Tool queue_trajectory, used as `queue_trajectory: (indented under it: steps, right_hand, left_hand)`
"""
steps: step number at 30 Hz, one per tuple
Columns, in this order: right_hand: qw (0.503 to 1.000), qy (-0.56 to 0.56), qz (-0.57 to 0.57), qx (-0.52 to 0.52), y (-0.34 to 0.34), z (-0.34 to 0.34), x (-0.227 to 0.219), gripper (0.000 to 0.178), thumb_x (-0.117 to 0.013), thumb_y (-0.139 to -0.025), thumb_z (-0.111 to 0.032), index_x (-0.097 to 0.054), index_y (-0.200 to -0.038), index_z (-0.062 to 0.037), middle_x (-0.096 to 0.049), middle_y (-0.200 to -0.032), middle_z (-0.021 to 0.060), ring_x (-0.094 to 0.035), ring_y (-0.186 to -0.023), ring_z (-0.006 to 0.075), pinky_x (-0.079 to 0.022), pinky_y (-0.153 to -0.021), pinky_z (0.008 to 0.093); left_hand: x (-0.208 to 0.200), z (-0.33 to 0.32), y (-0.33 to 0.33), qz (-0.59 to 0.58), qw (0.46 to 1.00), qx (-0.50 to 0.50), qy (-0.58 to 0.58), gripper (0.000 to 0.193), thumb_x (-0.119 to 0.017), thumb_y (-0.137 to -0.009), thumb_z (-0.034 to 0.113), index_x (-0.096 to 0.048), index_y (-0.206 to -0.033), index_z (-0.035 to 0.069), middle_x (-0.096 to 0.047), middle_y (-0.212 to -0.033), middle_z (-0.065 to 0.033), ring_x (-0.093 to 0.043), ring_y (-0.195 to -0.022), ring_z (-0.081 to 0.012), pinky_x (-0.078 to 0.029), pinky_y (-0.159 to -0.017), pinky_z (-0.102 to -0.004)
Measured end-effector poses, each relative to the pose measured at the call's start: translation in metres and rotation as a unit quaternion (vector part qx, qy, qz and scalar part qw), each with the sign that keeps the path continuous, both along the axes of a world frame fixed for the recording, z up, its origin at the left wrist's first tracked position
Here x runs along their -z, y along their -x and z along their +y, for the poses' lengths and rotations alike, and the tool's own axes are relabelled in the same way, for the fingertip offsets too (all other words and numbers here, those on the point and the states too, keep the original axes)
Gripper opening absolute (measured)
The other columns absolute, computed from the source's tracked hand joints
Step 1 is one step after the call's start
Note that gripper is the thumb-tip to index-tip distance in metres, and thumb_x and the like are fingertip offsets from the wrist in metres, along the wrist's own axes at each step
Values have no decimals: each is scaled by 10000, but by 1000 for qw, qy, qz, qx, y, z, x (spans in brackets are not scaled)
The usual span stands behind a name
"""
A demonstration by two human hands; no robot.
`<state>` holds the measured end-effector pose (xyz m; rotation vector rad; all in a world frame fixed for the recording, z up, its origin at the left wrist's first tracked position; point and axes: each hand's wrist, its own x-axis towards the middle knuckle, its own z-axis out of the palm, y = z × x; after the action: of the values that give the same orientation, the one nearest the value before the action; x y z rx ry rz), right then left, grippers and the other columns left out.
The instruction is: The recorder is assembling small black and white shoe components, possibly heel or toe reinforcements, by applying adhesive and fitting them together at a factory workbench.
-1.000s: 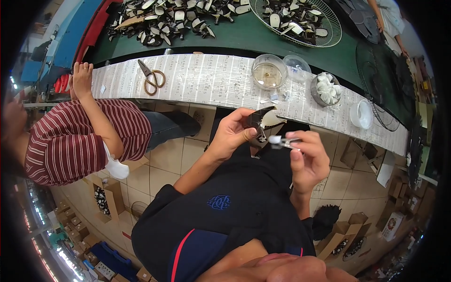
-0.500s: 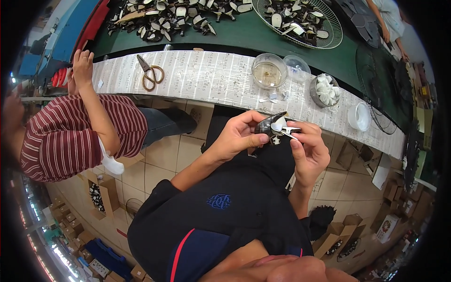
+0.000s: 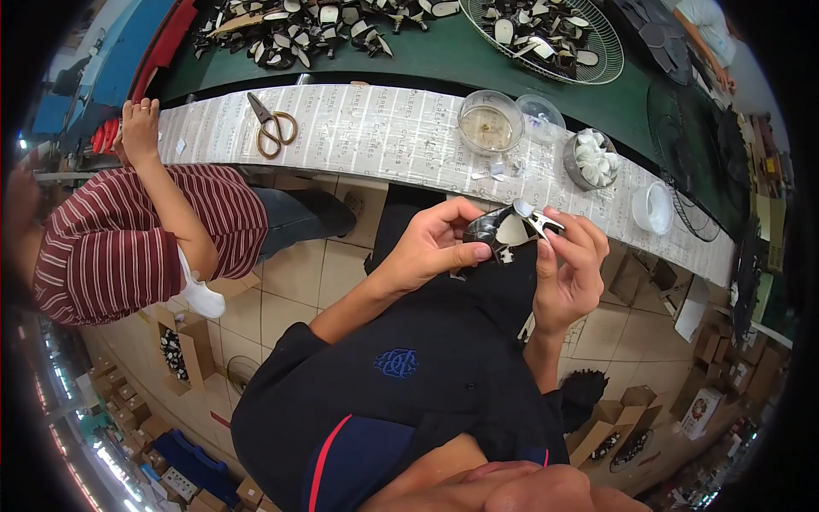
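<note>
My left hand [image 3: 431,247] pinches a black shoe part [image 3: 485,227] between thumb and fingers. It has a pale oval lining [image 3: 513,232] and a small shiny metal fitting [image 3: 506,255] at its lower edge. My right hand [image 3: 570,264] is closed on a small silver metal clip [image 3: 544,224]. At the clip's tip a whitish rounded pad [image 3: 523,207] lies by the upper end of the black part; whether it touches cannot be made out. Both hands are held in front of the table's near edge, above my lap.
The covered table strip [image 3: 367,128] bears scissors [image 3: 273,126], a clear bowl of liquid [image 3: 490,124], a metal bowl of white wads [image 3: 593,160] and a clear cup [image 3: 653,207]. Behind lie heaped shoe parts [image 3: 299,30] and a wire basket [image 3: 618,51]. A person in a striped shirt [image 3: 128,243] stands left.
The clip and its pad have moved up from the middle of the pale lining to the upper end of the part. My right hand has shifted slightly right; my left keeps its hold.
</note>
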<state>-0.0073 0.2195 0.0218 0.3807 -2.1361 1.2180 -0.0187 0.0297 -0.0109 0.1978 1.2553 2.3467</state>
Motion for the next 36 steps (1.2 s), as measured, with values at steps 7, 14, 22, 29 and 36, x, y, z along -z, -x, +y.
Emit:
queue_trajectory:
  steps: [7,14,22,29,36]
  right_hand:
    - [997,-57,20,-49,-5,2,-8,162,-753,-781,-114,-660,-904,-65,-720,-989,87,-615,-911,238,-368,-853,353]
    - [996,-74,29,29,-3,0,-4,169,-748,-792,-116,-660,-928,-67,-719,-1002,88,-616,-912,238,-373,-864,351]
    - [995,-5,48,92,-10,6,-5,140,-691,-829,-27,-634,-955,-4,-698,-1030,163,-591,-925,257,-417,-859,352]
    - [996,58,27,59,-17,6,-12,135,-681,-835,-19,-626,-956,9,-692,-1026,188,-579,-912,265,-419,-851,349]
    - [998,-27,7,51,-13,-3,-22,141,-726,-799,-53,-654,-917,-24,-712,-996,138,-611,-889,247,-386,-848,343]
  left_hand:
    - [-1,-2,-2,4,1000,-6,-1,315,-730,-855,117,-550,-1095,21,-596,-886,-8,-549,-738,-42,-422,-562,-178]
    - [-2,-5,-3,-10,1000,3,-1,340,-735,-838,99,-543,-1086,-31,-603,-981,-80,-580,-828,-108,-500,-714,-247]
    - [2,-1,-4,-27,998,3,-57,300,-715,-866,143,-551,-1079,10,-647,-893,-67,-602,-736,-89,-472,-607,-200]
    - [-1,3,-2,-69,991,19,-111,313,-687,-890,175,-535,-1100,1,-657,-885,-99,-617,-716,-116,-493,-625,-214]
    - [0,6,-3,-46,995,15,-89,297,-698,-880,156,-543,-1079,0,-658,-885,-98,-621,-725,-119,-495,-634,-216]
